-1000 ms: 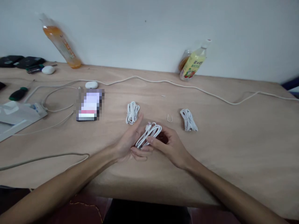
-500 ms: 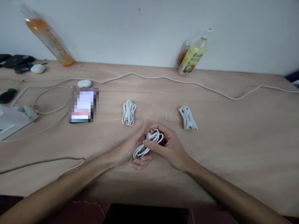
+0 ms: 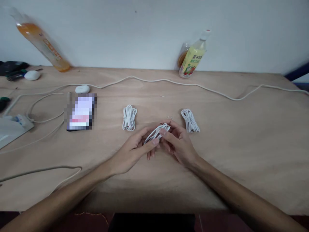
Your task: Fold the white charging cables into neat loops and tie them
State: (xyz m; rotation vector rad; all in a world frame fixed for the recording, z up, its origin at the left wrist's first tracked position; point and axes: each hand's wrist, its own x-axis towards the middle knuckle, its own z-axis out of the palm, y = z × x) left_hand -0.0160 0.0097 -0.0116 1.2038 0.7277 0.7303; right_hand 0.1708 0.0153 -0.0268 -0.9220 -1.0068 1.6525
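Between my hands is a white cable [image 3: 154,132] folded into a loose coil, just above the wooden table [image 3: 241,141]. My left hand [image 3: 135,148] grips its left end, with the thumb laid across the lower strands. My right hand [image 3: 177,141] pinches the other end, its thumb on top. The cable's plugs are hidden by my fingers. Beyond my left hand lies a bundled white cable [image 3: 129,118]. Another bundled white cable [image 3: 190,120] rests beyond my right hand. A small bent white tie [image 3: 170,118] shows partly behind my right fingers.
A phone [image 3: 80,112] and a white earbud case [image 3: 82,89] lie to the left. A long white cord [image 3: 169,80] crosses the back. An orange drink bottle [image 3: 43,46] and a yellow-labelled bottle [image 3: 193,58] lean on the wall. A white tie scrap [image 3: 162,96] lies mid-table.
My left thumb has come down onto the coil, which earlier lay across the open left palm. Both hands and the cable have moved slightly away from me, partly covering the bent tie.
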